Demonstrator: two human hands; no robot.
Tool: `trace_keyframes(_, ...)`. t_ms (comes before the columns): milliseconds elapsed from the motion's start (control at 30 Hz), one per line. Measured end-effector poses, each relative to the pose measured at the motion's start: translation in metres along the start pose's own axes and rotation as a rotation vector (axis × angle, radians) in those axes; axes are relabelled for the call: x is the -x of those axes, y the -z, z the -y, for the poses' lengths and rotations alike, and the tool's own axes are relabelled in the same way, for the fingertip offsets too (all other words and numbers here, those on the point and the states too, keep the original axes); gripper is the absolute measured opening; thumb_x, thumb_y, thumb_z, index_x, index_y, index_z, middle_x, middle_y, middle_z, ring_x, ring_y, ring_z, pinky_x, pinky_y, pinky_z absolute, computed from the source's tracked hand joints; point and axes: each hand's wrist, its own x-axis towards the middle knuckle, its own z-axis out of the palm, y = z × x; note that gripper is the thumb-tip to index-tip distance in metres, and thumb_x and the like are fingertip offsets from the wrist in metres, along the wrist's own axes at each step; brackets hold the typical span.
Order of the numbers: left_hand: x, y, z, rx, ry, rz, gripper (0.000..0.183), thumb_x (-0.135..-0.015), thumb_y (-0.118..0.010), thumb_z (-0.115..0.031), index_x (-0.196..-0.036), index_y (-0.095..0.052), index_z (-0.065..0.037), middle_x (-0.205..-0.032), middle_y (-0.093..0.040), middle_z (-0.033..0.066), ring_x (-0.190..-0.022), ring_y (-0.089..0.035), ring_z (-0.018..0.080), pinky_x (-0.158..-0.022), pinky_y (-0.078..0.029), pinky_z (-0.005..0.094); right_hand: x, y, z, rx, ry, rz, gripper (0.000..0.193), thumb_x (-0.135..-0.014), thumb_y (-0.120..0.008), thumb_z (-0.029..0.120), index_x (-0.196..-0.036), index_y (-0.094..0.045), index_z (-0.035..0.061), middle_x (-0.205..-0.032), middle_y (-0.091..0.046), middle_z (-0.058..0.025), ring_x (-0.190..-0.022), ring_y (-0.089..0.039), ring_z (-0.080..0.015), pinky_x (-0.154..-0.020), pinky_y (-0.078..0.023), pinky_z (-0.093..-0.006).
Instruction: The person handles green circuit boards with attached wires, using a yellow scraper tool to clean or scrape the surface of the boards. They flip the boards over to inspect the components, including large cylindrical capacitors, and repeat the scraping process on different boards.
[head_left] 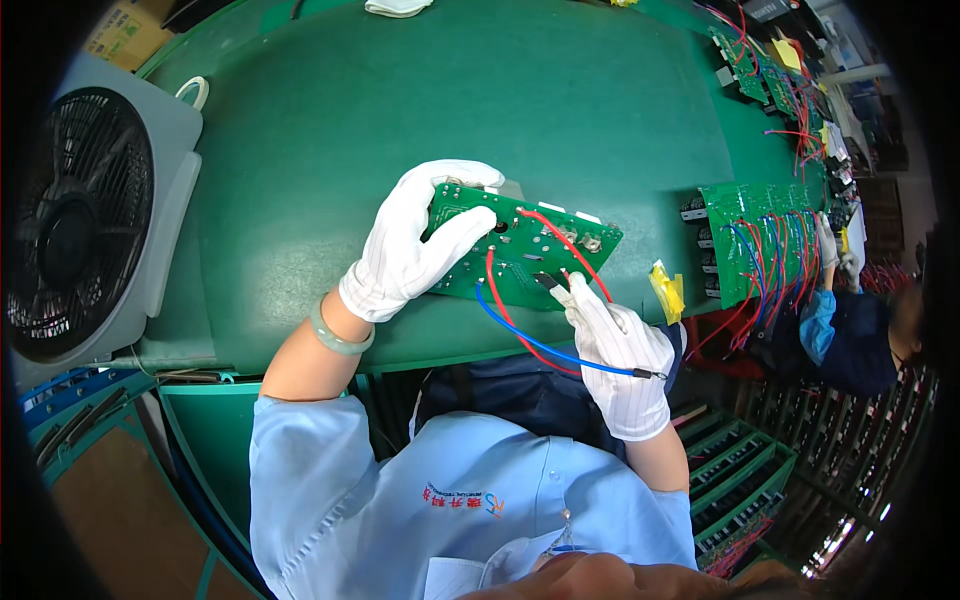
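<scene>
My left hand (pixel 410 240), in a white glove, grips a green circuit board (pixel 520 265) by its left end, thumb across the upturned face and fingers behind. The board is tilted above the table. Red wires (pixel 565 240) and a blue wire (pixel 530 345) run from its solder points. My right hand (pixel 620 355), also gloved, is closed at the board's lower right edge, fingertips pinched together. A small dark piece (pixel 546 281) shows at those fingertips; what it is I cannot make out. The blue wire passes over the right hand and ends in black sleeving with a bare metal tip.
The green table (pixel 450 100) spreads beyond my hands. A grey fan (pixel 90 220) stands at the left. Yellow tape (pixel 667 292) sits near the right front edge. Wired boards (pixel 760 240) lie at the right, where another person's gloved hands (pixel 828 245) work. Green racks (pixel 735 470) stand lower right.
</scene>
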Motion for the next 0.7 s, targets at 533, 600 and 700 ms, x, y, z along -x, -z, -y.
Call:
trace_keyframes(533, 0.000, 0.002, -0.001, 0.006, -0.029, 0.022, 0.032, -0.090, -0.061, 0.003, -0.122, -0.057, 0.002, -0.124, -0.063, 0.0162, -0.114, -0.061, 0.0221, -0.102, -0.046, 0.0354, -0.004, -0.001, -0.004, -0.102, -0.106, -0.221, 0.026, -0.084, -0.074, 0.011, -0.110, -0.074, 0.0142, -0.084, -0.066, -0.0047, -0.072, -0.066, -0.0220, -0.064, -0.054, -0.0332)
trace_keyframes(600, -0.001, 0.001, -0.001, 0.071, -0.064, -0.011, 0.031, -0.089, -0.065, -0.001, -0.120, -0.060, 0.000, -0.117, -0.065, 0.0140, -0.105, -0.064, 0.0204, -0.094, -0.049, 0.0327, 0.005, -0.010, -0.013, -0.363, -0.268, -0.329, 0.029, -0.089, -0.071, 0.007, -0.118, -0.063, 0.0038, -0.086, -0.067, -0.0080, -0.090, -0.066, -0.0240, -0.080, -0.055, -0.0358)
trace_keyframes(700, 0.000, -0.002, -0.001, 0.147, -0.029, -0.019, 0.029, -0.090, -0.066, -0.002, -0.119, -0.062, 0.000, -0.114, -0.067, 0.0131, -0.099, -0.066, 0.0188, -0.090, -0.051, 0.0311, -0.002, -0.016, -0.018, -0.759, -0.679, -0.293, 0.030, -0.091, -0.070, 0.007, -0.119, -0.062, 0.0017, -0.083, -0.064, -0.0021, -0.075, -0.059, -0.0105, -0.072, -0.051, -0.0294)
